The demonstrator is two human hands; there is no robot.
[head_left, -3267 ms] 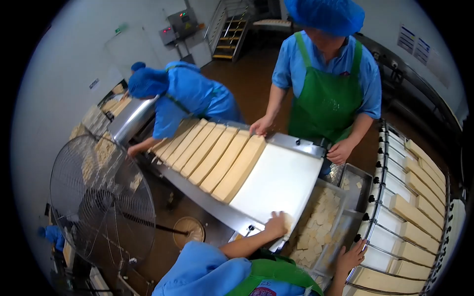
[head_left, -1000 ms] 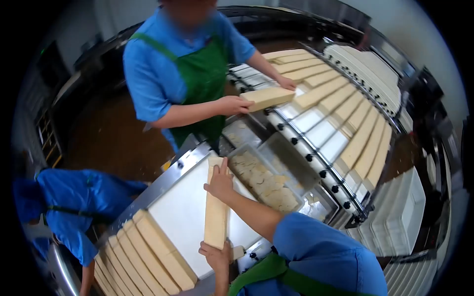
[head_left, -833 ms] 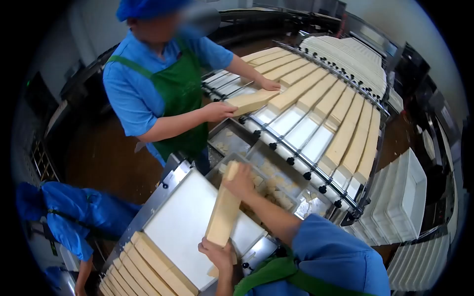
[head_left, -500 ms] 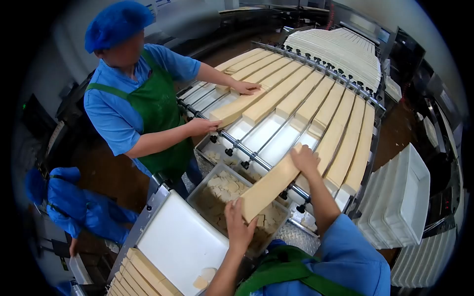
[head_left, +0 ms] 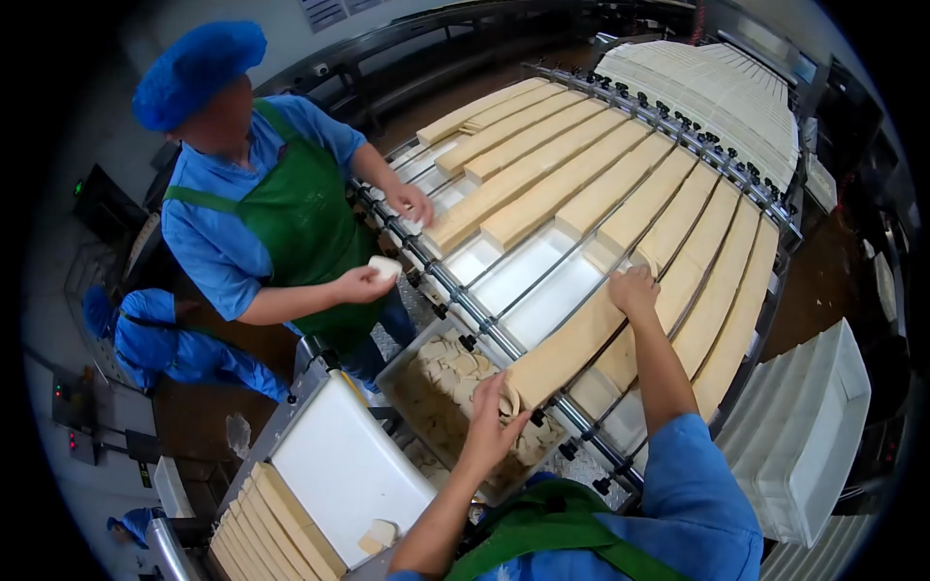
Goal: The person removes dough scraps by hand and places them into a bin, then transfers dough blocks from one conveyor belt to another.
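A long stack of thin, pale dough sheets [head_left: 572, 344] lies along a lane of the slatted table, its near end over the front rail. My left hand [head_left: 489, 431] is at that end, thumb and fingers closed around a few sheets that curl away from the stack. My right hand [head_left: 635, 292] grips the stack farther up, where a thin sheet edge pokes up beside the fingers. Similar dough stacks [head_left: 668, 334] fill the lanes on both sides. Under the near end is a bin [head_left: 397, 373] of dough scraps.
Opposite, a co-worker in a green apron [head_left: 300, 208] holds a small pale piece [head_left: 385, 266]. A metal front rail [head_left: 504, 334] with black knobs crosses the lanes. White trays [head_left: 814, 436] are stacked at right. A white belt [head_left: 339, 474] carries more stacks at lower left.
Both my hands and the dough stack have moved forward onto the lane. Sheets at its near end now curl away. The co-worker's hands have left their stack, one now holding a pale piece.
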